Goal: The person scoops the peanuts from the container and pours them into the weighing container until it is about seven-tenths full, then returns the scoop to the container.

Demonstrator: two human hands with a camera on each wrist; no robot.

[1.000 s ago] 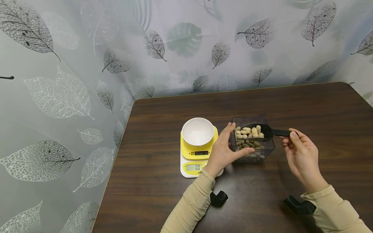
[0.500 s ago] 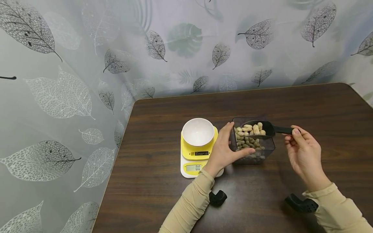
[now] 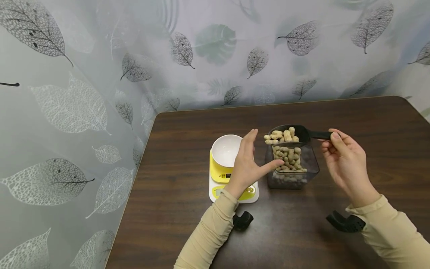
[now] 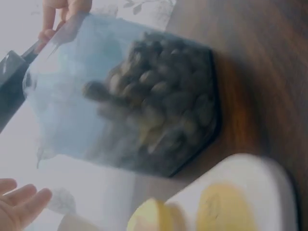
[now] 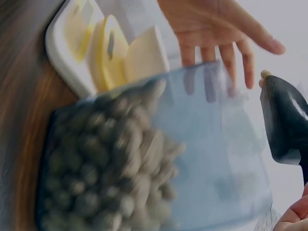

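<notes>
L: white bowl [image 3: 226, 152] on digital kitchen scale [image 3: 216, 173]. Next: L hand [image 3: 246, 167] spread wide, grasping nothing; avoid knocking bowl if swung L. Then translucent bin [image 3: 311, 164] of unshelled peanuts [image 3: 289, 158]. Above far side: black scoop [image 3: 302, 133] w/ peanuts jutting L; expect poss. spill if tipped. R: R hand [image 3: 346, 161] pinching handle [image 3: 319, 135] end; w/ weak pinch, beware scoop roll.

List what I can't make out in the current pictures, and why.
Scale display reading: head view, mostly covered by the left hand; right wrist view, too blurred.
Part of the bowl: head view, behind the left hand.
Most of the right hand: right wrist view, outside the edge.
Part of the scoop: left wrist view, cut off by the edge.
Peanuts, their number: head view, overlapping.
</notes>
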